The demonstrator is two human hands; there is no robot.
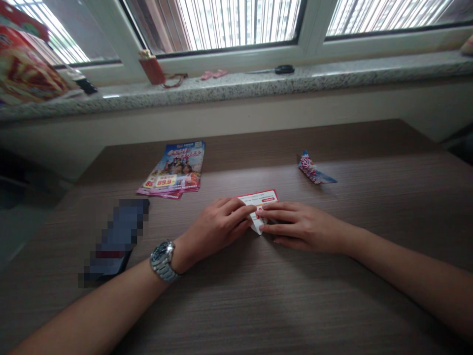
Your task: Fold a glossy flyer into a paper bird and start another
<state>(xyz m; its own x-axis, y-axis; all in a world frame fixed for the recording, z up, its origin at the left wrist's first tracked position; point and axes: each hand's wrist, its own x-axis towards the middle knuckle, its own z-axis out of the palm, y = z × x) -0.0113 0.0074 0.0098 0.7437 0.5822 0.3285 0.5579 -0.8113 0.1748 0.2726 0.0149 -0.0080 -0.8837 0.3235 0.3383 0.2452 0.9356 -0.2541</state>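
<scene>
The paper point(257, 198) lies part-folded on the table point(236, 305), the left hand point(220, 223) curled at nine o'clock, pinch unclear, the right hand point(309, 225) slightly spread at three, one folded piece point(309, 169) done at two, flyers point(182, 170) unfolded at ten.

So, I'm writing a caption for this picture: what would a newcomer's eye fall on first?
Most likely the left hand and right hand, both on a partly folded white-and-red leaflet mid-picture. After that, perhaps the stack of colourful printed flyers, beyond the left hand and to its left, and the small folded-paper shape beyond the right hand.
</scene>
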